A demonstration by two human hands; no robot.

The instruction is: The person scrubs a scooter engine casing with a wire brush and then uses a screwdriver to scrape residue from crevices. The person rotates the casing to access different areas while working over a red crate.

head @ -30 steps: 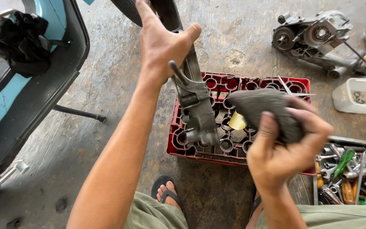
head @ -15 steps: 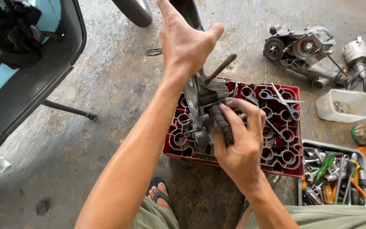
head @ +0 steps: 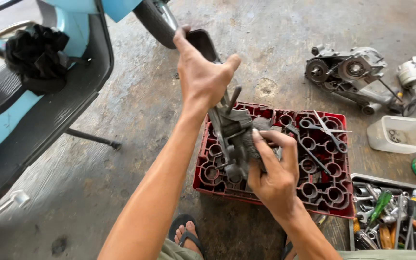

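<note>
— Gripping tight, your left hand (head: 203, 77) is closed around the top of a long grey metal part (head: 231, 139) and holds it up over the red crate (head: 331, 195).

— What about my other hand?

— Your right hand (head: 273, 175) is closed on a dark rag (head: 256, 139) and presses it against the lower side of the metal part.

— What is lying around me?

— Scissors (head: 326, 130) lie on the crate. A tray of tools (head: 393, 219) sits just beside it on the floor (head: 131, 125). An engine piece (head: 350, 77) and a white tub (head: 400, 135) are farther off. A blue scooter (head: 34, 72) stands on your left.
</note>
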